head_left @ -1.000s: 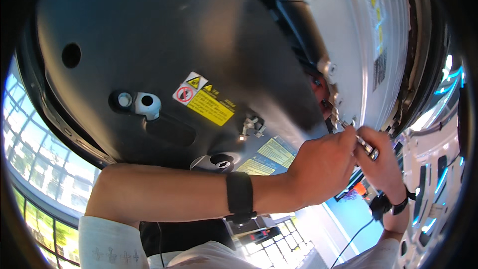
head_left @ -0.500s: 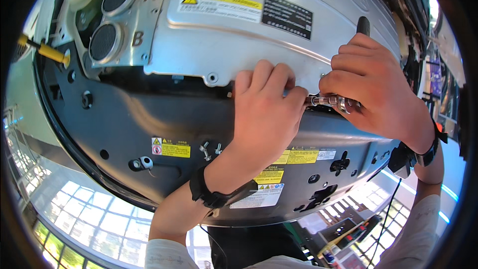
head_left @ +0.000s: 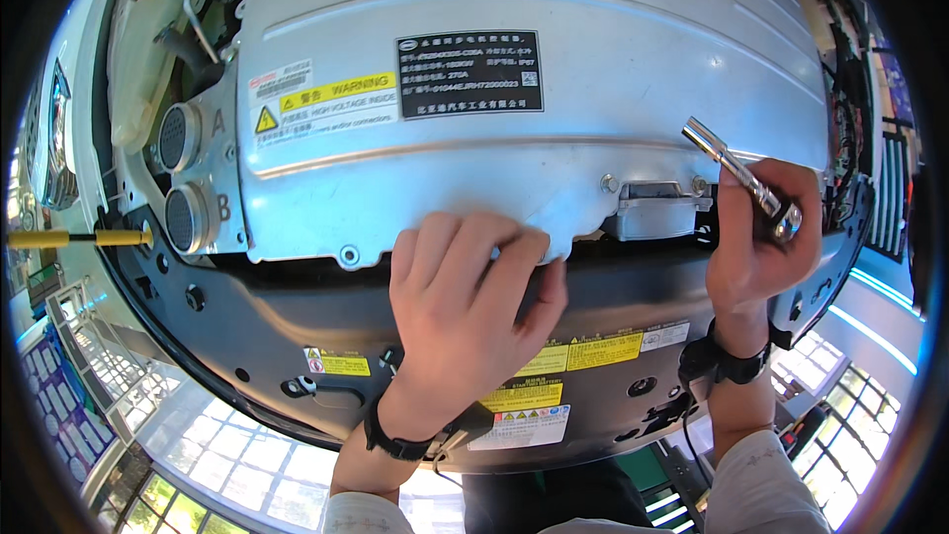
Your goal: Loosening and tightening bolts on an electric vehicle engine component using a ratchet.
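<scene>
Ratchet [head_left: 786, 224] handle and some cover [head_left: 603, 79] edge out of sight behind the hands [head_left: 457, 311] [head_left: 759, 262]

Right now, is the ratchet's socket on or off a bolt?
Off: the right hand holds the ratchet, its socket end pointing away from visible bolts.

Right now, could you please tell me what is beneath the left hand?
The silver housing and black panel show around the left hand; whatever it directly covers cannot be seen.

Stretches from side to side as a dark, curved panel [head_left: 277, 321], pierced by round holes [head_left: 242, 375]. Bears several yellow labels [head_left: 606, 349] stuck flat, and a white label [head_left: 521, 430] near the bottom edge. Carries a metal bolt [head_left: 391, 361], partly hidden, right of the leftmost label.
</scene>
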Available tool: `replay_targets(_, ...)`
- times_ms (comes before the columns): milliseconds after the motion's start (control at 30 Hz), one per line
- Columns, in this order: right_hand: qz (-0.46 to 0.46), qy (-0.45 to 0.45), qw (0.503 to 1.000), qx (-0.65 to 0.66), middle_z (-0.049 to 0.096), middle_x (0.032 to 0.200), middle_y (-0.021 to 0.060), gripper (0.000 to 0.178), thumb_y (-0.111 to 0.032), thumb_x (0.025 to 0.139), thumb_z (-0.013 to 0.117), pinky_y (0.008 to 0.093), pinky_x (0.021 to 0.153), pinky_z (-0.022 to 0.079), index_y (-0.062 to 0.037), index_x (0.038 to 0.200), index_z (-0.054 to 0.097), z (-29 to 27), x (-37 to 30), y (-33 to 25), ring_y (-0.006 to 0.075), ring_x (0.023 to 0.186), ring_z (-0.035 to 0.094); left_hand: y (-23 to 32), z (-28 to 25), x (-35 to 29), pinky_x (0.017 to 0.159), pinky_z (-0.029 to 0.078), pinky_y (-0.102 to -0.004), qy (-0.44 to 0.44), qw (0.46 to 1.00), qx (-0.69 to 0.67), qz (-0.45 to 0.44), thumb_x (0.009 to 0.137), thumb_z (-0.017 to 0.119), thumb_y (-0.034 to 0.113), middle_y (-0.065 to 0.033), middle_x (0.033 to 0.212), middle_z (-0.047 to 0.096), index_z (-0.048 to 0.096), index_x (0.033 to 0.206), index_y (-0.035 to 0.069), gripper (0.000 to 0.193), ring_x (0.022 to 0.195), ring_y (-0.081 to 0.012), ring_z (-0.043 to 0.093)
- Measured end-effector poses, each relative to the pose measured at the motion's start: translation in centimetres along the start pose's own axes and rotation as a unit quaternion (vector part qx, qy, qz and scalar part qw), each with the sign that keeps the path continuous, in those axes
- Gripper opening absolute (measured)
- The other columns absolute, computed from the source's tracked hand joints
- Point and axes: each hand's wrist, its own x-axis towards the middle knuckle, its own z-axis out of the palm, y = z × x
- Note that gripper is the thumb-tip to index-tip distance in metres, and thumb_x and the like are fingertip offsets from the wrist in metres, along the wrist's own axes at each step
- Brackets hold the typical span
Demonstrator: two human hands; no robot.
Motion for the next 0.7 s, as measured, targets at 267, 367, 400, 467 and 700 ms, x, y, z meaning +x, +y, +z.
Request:
replay_targets(267,-0.113,0.006,0.993,0.025,0.054,0.065,0.0076,0.024,0.005,0.066,0.066,0.0259,0.052,0.036,0.0011,0.087,0.053,0.0,-1.7,2.7,0.0154,0.054,0.047,0.5,0.3,-0.5,0.06,0.033,-0.0326,-0.019,0.996,0.082,0.016,0.065,0.083,0.019,0.0008,0.075,0.055,0.067,0.081,0.01,0.024,0.064,-0.0188,0.048)
replay_targets(367,-0.099,-0.041,0.994,0.03,0.056,0.066,0.0071,0.026,-0.001,0.064,0.069,0.0268,0.05,0.037,0.0009,0.085,0.055,-0.5,-1.6,2.9,0.0145,0.051,0.047,0.7,-0.2,-0.6,0.059,0.036,-0.0315,-0.019,0.995,0.088,-0.034,0.062,0.087,0.029,0.0012,0.076,0.055,0.066,0.08,0.011,0.033,0.068,-0.0192,0.05)
replay_targets(400,-0.092,-0.037,0.994,0.035,0.056,0.066,0.0071,0.026,-0.001,0.064,0.069,0.0268,0.05,0.037,0.0009,0.085,0.055,-0.3,-1.5,3.0,0.0145,0.051,0.047,0.7,-0.2,-0.6,0.059,0.036,-0.0315,-0.026,0.995,0.094,-0.031,0.062,0.087,0.029,0.0012,0.076,0.055,0.066,0.08,0.011,0.033,0.068,-0.0192,0.05)
replay_targets(467,-0.09,-0.053,0.994,0.023,0.059,0.069,0.0079,0.023,-0.001,0.064,0.07,0.0265,0.051,0.038,0.0004,0.083,0.057,0.3,-1.5,3.0,0.0151,0.052,0.05,0.6,0.0,-0.8,0.059,0.036,-0.0314,-0.026,0.994,0.092,-0.045,0.061,0.087,0.029,0.0007,0.076,0.055,0.066,0.081,0.011,0.034,0.069,-0.0201,0.05)
replay_targets(700,0.004,-0.054,0.998,0.023,0.058,0.075,0.0087,0.021,0.001,0.066,0.068,0.0245,0.059,0.043,0.0011,0.083,0.057,-0.3,-1.7,2.7,0.0152,0.063,0.054,0.1,-1.8,-1.6,0.062,0.045,-0.0301,0.08,0.996,-0.022,-0.045,0.088,0.068,0.028,-0.0071,0.078,0.063,0.058,0.094,0.005,0.026,0.069,-0.0189,0.054)
